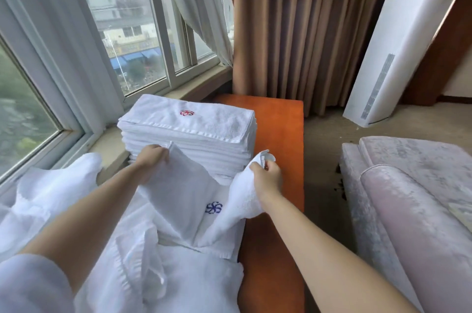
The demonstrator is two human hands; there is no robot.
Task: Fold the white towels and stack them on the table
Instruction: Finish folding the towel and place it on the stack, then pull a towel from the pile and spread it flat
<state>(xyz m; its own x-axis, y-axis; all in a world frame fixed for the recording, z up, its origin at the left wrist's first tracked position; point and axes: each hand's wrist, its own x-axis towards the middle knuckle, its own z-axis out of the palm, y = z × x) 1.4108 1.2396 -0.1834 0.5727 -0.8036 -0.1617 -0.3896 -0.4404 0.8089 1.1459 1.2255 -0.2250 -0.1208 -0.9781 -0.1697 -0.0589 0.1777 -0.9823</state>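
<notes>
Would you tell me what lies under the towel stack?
The stack rests on the orange table. Its base is hidden by the towel that the left hand and right hand hold.

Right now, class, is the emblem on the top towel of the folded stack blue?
No, the emblem on top of the folded stack is red.

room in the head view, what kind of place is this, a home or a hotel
Probably a hotel room. The stack of folded towels carries an embroidered logo, as does the towel both hands hold. A floor-standing air conditioner and long brown curtains by the window fit too.
</notes>
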